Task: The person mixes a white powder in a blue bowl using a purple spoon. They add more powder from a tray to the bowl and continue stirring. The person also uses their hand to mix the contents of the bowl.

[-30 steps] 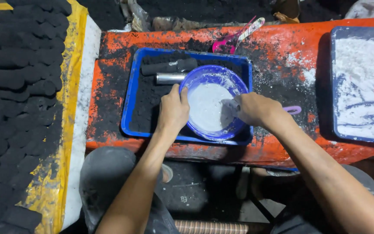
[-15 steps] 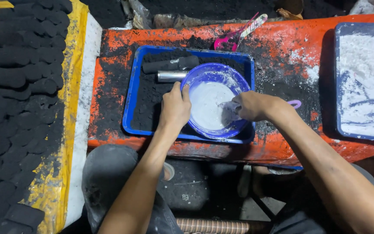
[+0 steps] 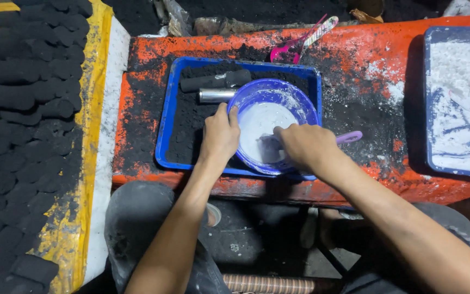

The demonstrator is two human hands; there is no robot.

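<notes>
Head view: left hand (image 3: pixel 220 133) clamps the rim of the bowl (image 3: pixel 295 100), which sits in the blue tray (image 3: pixel 164 120); right hand (image 3: pixel 305 146) closes on a spoon (image 3: pixel 350 136) inside. Likely light, stiff plastic with slippery powder; best gripped at the rim.

We find bare table (image 3: pixel 354 98) right of the tray (image 3: pixel 165 117); inside it, bowl (image 3: pixel 295 100) and roller (image 3: pixel 216 81) crowd the back

Purple spoon (image 3: pixel 349 137) mostly under right hand (image 3: pixel 305 146); white tray (image 3: pixel 436 163) cut off rightward
</notes>
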